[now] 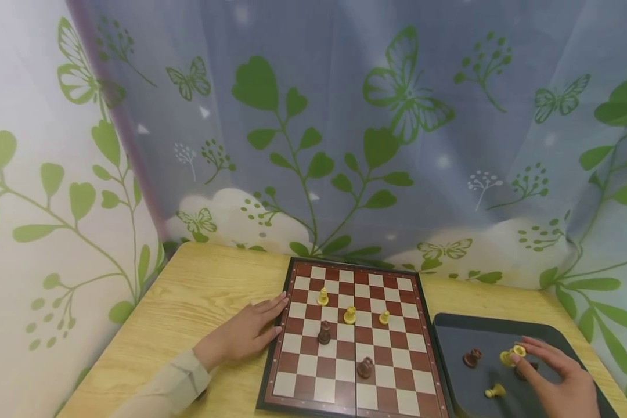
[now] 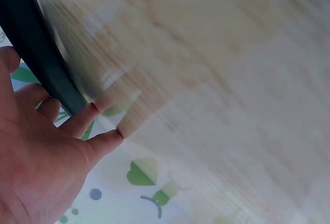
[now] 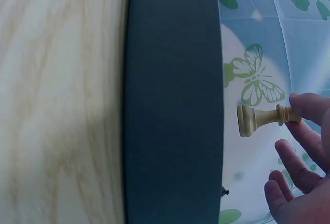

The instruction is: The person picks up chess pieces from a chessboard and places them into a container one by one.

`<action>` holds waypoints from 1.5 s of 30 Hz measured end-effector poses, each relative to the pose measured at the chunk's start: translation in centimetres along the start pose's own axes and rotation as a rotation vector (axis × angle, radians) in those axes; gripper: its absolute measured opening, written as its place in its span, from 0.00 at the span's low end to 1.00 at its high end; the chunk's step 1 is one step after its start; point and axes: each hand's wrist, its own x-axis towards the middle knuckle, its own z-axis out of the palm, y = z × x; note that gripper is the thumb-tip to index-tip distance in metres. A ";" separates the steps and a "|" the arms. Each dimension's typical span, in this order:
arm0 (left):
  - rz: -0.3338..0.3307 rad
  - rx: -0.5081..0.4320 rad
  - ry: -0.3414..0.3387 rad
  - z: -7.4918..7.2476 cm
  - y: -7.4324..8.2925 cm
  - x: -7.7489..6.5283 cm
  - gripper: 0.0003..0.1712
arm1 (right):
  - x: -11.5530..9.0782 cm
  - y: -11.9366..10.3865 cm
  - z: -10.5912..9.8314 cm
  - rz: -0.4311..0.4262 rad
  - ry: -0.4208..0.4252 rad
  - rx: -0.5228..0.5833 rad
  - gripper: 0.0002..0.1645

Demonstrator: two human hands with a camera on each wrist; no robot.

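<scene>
My right hand (image 1: 561, 377) is over the dark tray (image 1: 449, 342). Thumb and finger pinch a light chess piece (image 3: 265, 115) by its top, which they cover; its round base points left in the right wrist view. On the tray lie a dark chess piece (image 1: 472, 357) and a light pawn (image 1: 494, 391); another dark piece is partly behind the hand. My left hand (image 1: 245, 331) rests against the left edge of the chessboard (image 1: 316, 386), fingers extended. Three light pieces, one a pawn (image 1: 384, 317), and two dark pieces, one a knight (image 1: 365, 367), stand on the board.
The board and the tray sit side by side on a wooden table (image 1: 209, 278). A curtain (image 1: 334, 145) printed with leaves and butterflies hangs close behind the table and along its left side. Part of a small dark thing shows beneath the left sleeve (image 1: 167, 383).
</scene>
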 end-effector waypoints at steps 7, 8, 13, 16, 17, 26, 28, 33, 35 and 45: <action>-0.012 0.004 -0.012 0.1 0.1 0.0 0.36 | 0.8 -0.1 -0.4 -0.015 -0.070 -0.017 0.33; -0.014 0.004 -0.014 0.0 0.1 -0.1 0.36 | 0.9 0.0 -0.4 -0.027 -0.076 -0.023 0.33; -0.016 0.006 -0.010 0.0 0.1 0.0 0.36 | 1.6 0.1 -0.7 -0.066 -0.149 -0.073 0.32; -0.014 0.005 -0.010 0.0 0.1 0.0 0.36 | 2.1 0.2 -0.8 -0.072 -0.193 -0.112 0.32; -0.014 0.005 -0.010 0.0 0.1 0.1 0.36 | 2.3 0.2 -0.9 -0.071 -0.205 -0.118 0.32; -0.007 0.002 -0.001 -0.1 0.0 0.1 0.36 | 3.4 0.4 -0.7 -0.092 -0.233 -0.144 0.32; -0.005 0.005 -0.005 -0.2 0.0 0.1 0.36 | 3.5 0.3 -0.6 -0.091 -0.240 -0.144 0.33; -0.010 0.013 -0.005 -0.3 0.0 0.1 0.36 | 3.8 0.3 -0.5 -0.069 -0.278 -0.111 0.38; -0.011 0.013 -0.002 -0.2 0.0 0.0 0.36 | 3.9 0.4 -0.5 -0.059 -0.295 -0.096 0.40; -0.006 0.010 0.000 0.1 0.0 0.1 0.36 | 4.1 1.1 0.0 -0.051 -0.258 -0.102 0.37</action>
